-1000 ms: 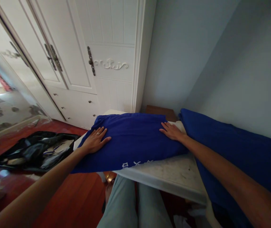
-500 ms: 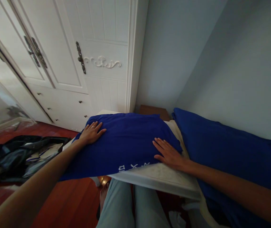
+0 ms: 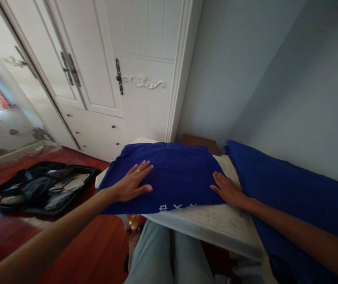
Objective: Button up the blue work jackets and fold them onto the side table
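A dark blue cloth [image 3: 171, 169] with white printed marks along its near edge is spread over a small white table [image 3: 213, 221]. My left hand [image 3: 133, 183], a ring on one finger, is over the left part of the cloth with its fingers apart; whether the palm touches is hard to tell. At the cloth's right edge, my right hand [image 3: 226, 189] lies flat with fingers stretched out. Neither hand grips anything. The cloth's left corner hangs past the table edge.
To the right stands a blue-covered cushion or bedding [image 3: 290, 189] against the grey wall. An open black suitcase [image 3: 41, 189] with clothes lies on the red wooden floor [image 3: 98, 244]. A white wardrobe [image 3: 145, 106] rises behind the table, near a brown box-like piece [image 3: 201, 142].
My left hand has moved from the cloth's far left edge inward and nearer to me. My right hand remains flat near the right edge. The view has turned slightly left.
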{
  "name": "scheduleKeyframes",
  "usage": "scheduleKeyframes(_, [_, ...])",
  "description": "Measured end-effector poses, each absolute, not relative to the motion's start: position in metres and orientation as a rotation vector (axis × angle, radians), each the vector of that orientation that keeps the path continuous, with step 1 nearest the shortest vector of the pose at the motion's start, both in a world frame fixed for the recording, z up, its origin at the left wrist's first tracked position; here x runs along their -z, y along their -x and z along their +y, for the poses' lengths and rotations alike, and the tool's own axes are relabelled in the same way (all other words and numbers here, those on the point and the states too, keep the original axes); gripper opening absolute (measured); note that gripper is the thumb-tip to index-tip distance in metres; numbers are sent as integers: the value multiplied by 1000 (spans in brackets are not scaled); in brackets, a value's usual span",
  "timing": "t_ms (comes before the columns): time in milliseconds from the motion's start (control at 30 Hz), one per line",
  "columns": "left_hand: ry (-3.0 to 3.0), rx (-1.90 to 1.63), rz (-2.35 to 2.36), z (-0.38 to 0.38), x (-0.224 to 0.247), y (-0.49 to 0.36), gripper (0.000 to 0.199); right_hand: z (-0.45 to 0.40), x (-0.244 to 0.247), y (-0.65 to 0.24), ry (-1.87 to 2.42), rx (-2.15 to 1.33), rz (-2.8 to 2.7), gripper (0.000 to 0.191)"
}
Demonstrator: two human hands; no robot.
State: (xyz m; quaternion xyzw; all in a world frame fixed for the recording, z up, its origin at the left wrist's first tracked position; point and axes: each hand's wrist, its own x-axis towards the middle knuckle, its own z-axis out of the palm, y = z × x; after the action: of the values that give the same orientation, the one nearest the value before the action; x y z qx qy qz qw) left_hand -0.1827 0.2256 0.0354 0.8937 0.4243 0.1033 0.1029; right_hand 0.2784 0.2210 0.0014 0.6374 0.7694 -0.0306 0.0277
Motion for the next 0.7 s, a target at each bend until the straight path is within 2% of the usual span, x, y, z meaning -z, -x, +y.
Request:
scheduleKeyframes(67, [-2741, -138, 1030, 197, -29, 184, 93, 220, 4, -285, -1936, 80, 2339, 95])
scheduleKeyframes(133, [-2799, -50, 1000, 181, -18, 195, 104, 217, 6, -290, -1919, 81, 2294, 98])
scheduleKeyframes(267, [-2772, -139, 1173, 174, -10, 236, 93, 204, -4, -292, -1874, 119, 2254, 102])
scheduleKeyframes(433, [-2487, -276, 1382, 175, -30, 271, 76, 187, -35, -271, -1810, 179, 2216, 97])
scheduleKeyframes(533, [-2355, -324, 1670, 173, -36, 282, 73, 192, -62, -238, -1789, 35, 2439, 95])
scheduleKeyframes(600, [-2225, -493, 1820, 171, -31, 285, 77, 207, -78, -206, -1717, -99, 2706, 91])
scheduleKeyframes(700, [-1752, -1001, 1943, 160, -18, 279, 83, 246, -87, -156, -1645, -178, 2887, 84])
